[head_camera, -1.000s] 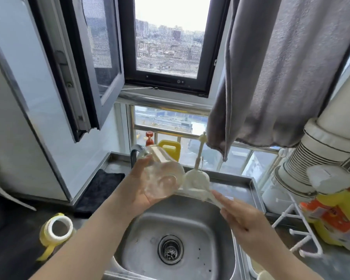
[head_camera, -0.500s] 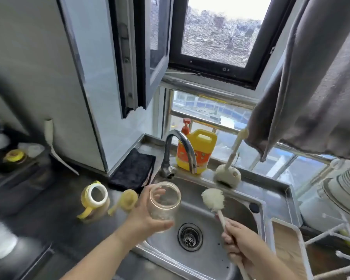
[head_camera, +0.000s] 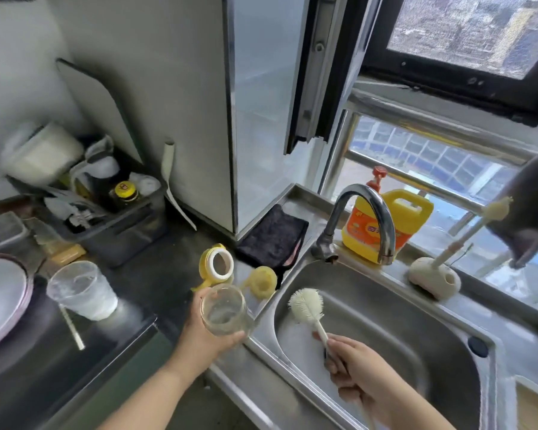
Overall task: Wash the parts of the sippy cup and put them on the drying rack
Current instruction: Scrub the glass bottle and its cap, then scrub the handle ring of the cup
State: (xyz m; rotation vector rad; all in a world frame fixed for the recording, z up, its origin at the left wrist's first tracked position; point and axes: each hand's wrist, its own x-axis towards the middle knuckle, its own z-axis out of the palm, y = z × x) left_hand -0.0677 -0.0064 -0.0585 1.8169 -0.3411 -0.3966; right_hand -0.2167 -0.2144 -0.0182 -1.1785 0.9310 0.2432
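Observation:
My left hand grips the clear sippy cup body, tilted with its mouth toward me, above the sink's left rim. My right hand holds the handle of a white bottle brush, whose head points up-left over the steel sink, a short way right of the cup. On the dark counter behind the cup lie the yellow handled collar and a yellow lid part. The drying rack is out of view.
The curved tap rises behind the sink, with a yellow detergent jug and a cream brush holder on the ledge. A dark cloth lies left of the tap. A clear plastic cup and a cluttered bin stand at left.
My view has swung left and down. The cup came away from under the tap to the sink's left rim, and the brush moved from the cup's mouth to the right of it.

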